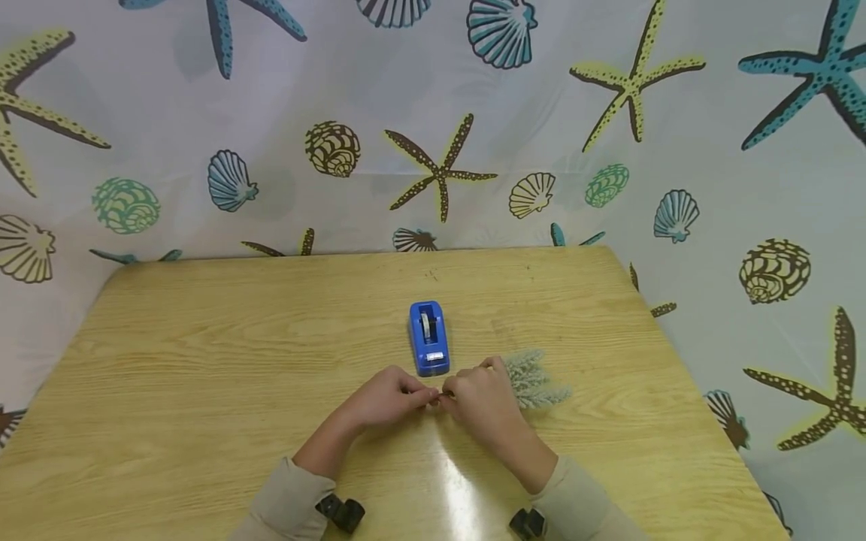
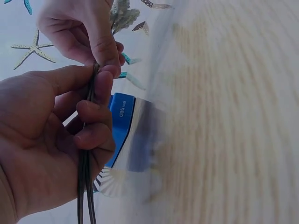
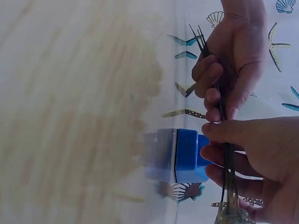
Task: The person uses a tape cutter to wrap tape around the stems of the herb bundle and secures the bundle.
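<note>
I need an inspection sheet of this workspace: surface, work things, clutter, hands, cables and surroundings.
Surface: table, wood-grained, with bright glare near the person.
Job's things: stems with grey-green sprigs, held; blue dispenser with tape, on the table.
Clutter: nothing seen.
Hands: left hand and right hand both hold the stems, close together; wrist cameras worn.
Cables: nothing seen.
Surroundings: backdrop printed with shells and starfish.

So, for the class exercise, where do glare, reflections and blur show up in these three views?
Head view: a white glare streak low in the picture, on the table, while the tape dispenser looks fairly crisp; left wrist view: wood grain soft and smeared, a hazy blue reflection beside the tape dispenser, the stems clearer; right wrist view: similarly blurred grain, another blue reflection.
</note>
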The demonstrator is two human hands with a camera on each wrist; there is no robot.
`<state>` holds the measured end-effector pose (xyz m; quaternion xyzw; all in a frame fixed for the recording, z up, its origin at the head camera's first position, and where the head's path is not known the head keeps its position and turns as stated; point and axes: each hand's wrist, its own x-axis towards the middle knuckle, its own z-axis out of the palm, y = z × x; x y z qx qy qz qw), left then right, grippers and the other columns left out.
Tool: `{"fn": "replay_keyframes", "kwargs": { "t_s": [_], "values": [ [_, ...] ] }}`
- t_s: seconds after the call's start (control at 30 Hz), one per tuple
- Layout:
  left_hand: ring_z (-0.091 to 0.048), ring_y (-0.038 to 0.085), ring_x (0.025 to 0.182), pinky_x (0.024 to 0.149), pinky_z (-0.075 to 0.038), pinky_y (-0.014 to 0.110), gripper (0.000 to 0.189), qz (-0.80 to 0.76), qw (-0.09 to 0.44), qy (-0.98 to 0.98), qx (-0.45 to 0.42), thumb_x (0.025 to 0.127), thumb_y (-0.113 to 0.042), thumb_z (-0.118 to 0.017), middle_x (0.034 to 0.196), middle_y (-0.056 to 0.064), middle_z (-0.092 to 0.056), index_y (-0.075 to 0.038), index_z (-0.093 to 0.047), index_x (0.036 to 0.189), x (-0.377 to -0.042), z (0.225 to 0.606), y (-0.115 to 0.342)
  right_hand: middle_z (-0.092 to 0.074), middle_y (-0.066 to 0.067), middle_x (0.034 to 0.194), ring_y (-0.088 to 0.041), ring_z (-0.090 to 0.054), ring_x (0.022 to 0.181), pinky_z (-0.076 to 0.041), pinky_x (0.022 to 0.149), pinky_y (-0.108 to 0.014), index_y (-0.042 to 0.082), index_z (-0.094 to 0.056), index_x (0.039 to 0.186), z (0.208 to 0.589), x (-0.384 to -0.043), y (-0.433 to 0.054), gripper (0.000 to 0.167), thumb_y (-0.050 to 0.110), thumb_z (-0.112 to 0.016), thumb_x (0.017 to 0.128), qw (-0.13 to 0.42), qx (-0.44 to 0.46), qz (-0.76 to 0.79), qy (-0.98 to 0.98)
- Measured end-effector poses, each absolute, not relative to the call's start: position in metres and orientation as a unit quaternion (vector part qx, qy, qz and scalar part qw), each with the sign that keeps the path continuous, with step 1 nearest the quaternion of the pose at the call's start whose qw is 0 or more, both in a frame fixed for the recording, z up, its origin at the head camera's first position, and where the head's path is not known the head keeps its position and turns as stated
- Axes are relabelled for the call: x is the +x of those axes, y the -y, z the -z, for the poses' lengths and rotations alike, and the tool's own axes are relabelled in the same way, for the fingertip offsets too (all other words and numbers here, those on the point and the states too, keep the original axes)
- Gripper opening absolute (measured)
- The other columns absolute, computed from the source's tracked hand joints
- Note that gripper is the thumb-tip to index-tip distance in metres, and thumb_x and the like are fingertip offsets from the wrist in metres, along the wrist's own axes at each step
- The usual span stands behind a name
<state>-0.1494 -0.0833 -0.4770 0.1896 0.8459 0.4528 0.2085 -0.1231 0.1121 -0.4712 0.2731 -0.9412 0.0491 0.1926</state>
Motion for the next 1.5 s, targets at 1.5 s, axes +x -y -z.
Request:
{"fn": "replay_keyframes", "kwargs": {
  "t_s": [1.5],
  "values": [
    [-0.061,0.007,0.074,0.069,-0.052,0.025,0.014,-0.405,0.082,-0.894,0.172,0.093,-0.020,-0.070,0.083,-0.002,-0.073,-0.010,-0.078,0.089,-0.141,0.482,0.075,-0.073,0.011,0.073,-0.006,-0.063,0.065,-0.038,0.071,-0.032,0.025,-0.076,0.076,0.467,-0.132,-0.107,0.013,0.031,-0.087,0.075,0.115,0.224,-0.117,0.960]
  ]
}}
